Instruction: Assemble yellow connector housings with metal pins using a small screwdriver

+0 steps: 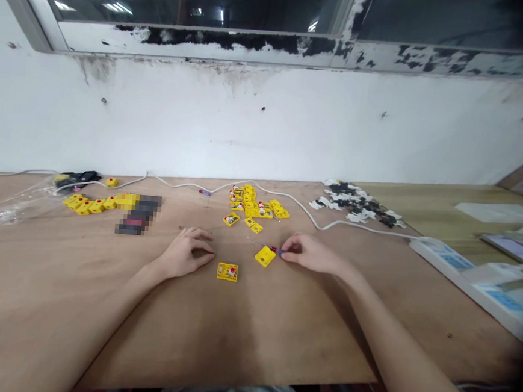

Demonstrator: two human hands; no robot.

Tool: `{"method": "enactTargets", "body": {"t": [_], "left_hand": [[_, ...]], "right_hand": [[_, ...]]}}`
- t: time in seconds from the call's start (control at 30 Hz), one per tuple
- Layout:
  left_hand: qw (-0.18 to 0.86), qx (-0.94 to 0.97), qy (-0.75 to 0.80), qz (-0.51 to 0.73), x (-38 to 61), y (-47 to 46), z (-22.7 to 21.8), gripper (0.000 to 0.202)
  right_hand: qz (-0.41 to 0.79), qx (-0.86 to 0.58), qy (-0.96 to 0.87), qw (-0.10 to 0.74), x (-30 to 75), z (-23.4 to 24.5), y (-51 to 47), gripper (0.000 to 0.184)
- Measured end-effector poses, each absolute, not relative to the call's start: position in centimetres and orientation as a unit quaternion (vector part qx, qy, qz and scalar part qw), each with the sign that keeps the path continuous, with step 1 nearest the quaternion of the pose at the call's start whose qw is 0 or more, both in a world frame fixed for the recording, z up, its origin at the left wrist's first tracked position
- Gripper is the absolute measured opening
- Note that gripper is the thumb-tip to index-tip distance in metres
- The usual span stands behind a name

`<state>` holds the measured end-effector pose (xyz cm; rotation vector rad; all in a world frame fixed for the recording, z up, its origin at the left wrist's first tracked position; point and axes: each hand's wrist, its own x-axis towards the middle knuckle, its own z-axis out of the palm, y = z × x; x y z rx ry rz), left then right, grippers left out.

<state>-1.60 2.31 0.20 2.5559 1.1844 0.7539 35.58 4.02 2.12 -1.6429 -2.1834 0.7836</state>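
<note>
My left hand point(189, 254) rests on the wooden table with its fingers loosely curved, thumb and fingers apart, and nothing visible in them. Just right of it lies an opened yellow housing point(227, 272) with a red button and small parts inside. My right hand point(305, 252) pinches the handle of a small screwdriver point(276, 250), whose thin shaft points left. A yellow cover point(264, 256) lies close by, just below the screwdriver. Beyond the hands are a small open yellow housing point(231, 219) and yellow cover pieces point(254, 225).
A cluster of yellow parts point(252, 201) lies farther back. Several yellow units point(86, 204) and a plastic bag point(21, 201) are at left. Black and white pieces point(356, 202) sit back right. A white cable point(297, 203) runs to a power strip point(463, 278). Another screwdriver point(204, 192) lies near the wall.
</note>
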Motion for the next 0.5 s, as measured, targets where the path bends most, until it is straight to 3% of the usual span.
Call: {"method": "enactTargets", "body": {"t": [0.17,0.37,0.5], "left_hand": [[0.143,0.858,0.400,0.290,-1.3,2.0,0.8,0.007],[0.200,0.842,0.396,0.308,-1.4,1.6,1.6,0.010],[0.226,0.846,0.382,0.296,-1.5,1.6,1.0,0.013]], "right_hand": [[0.317,-0.572,-0.691,0.308,34.6,2.8,4.3,0.027],[0.363,-0.478,-0.545,0.586,32.1,3.9,3.6,0.040],[0.299,-0.436,-0.558,0.640,30.6,3.9,2.4,0.032]]}}
